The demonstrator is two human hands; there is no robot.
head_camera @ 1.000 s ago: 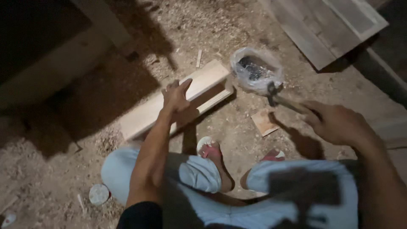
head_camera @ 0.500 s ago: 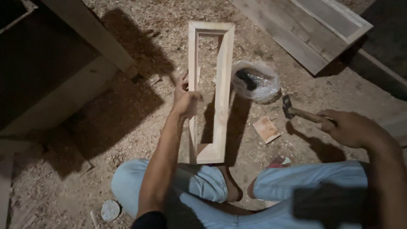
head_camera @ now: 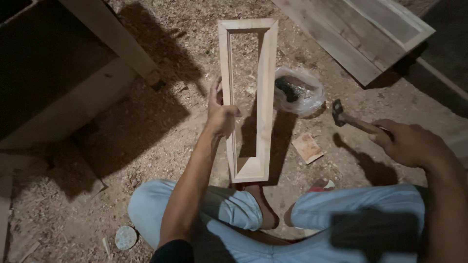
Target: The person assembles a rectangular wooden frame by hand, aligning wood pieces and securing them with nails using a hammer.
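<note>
Gripping the left rail of a long rectangular wooden frame point(head_camera: 247, 100), the left hand point(head_camera: 220, 113) has its fingers curled round the rail abt midway up, thumb on the near side, so it's closed on the wood. Frame stands on the sawdust-covered floor point(head_camera: 161, 126) betw the person's knees, its near end down by a bare foot point(head_camera: 261, 207) at 6 o'clock, far end pointing to 12. Right hand point(head_camera: 412, 143), out at 3 o'clock, is wrapped tight round the handle of a hammer point(head_camera: 353, 119), whose dark head points toward 11 and hangs clear of the frame, well apart from it. Just right of the frame, at abt 1 o'clock, lies a clear plastic bag point(head_camera: 300, 95) w/ dark bits inside (prob nails or screws, too small to tell). A small flat piece of sandpaper-like card point(head_camera: 308, 147) lies betw bag and right knee. Judging by the look, all four sides of the frame are already joined w/ mitred corners at the far end; whether every corner is nailed can't be seen. Planks point(head_camera: 360, 34) lie at 2 o'clock, a heavy timber bench leg point(head_camera: 112, 41) at 10.
</note>
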